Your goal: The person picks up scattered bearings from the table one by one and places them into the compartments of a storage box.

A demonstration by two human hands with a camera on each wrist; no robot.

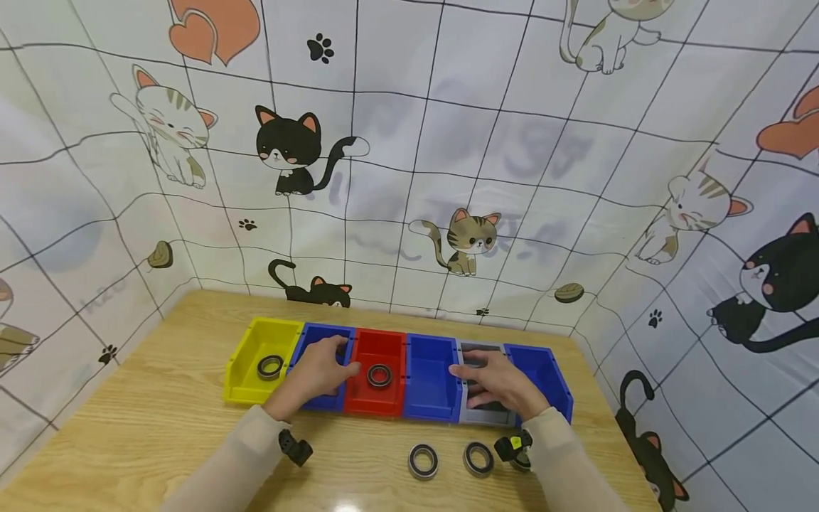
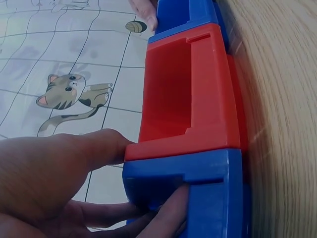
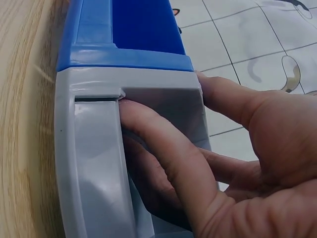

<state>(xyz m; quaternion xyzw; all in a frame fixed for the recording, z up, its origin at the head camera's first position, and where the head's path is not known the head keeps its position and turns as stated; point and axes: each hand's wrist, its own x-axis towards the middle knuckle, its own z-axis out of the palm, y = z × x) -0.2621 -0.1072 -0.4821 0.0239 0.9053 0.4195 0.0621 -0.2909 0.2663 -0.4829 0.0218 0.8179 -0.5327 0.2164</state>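
Observation:
My left hand (image 1: 320, 366) reaches into the left blue bin (image 2: 208, 168). Its fingers are inside, while the thumb bends over the wall shared with the red bin (image 1: 360, 402), so it grips that wall. Several of its fingertips are hidden. On the right, my other hand (image 1: 502, 384) grips the grey bin (image 3: 99, 163) the same way, fingers inside and thumb over the wall beside the middle blue bin (image 1: 431, 409). A black-sealed ball bearing (image 1: 369, 375) lies in the red bin, and another bearing (image 1: 260, 368) in the yellow bin (image 1: 239, 391).
All the bins stand side by side in a row, ending in a right blue bin (image 1: 544, 366). Before them on the wooden table (image 1: 128, 419) lie a bearing (image 1: 412, 462), a second bearing (image 1: 469, 462) and one partly behind the right wrist. A cat-printed sheet (image 1: 397, 142) surrounds the table.

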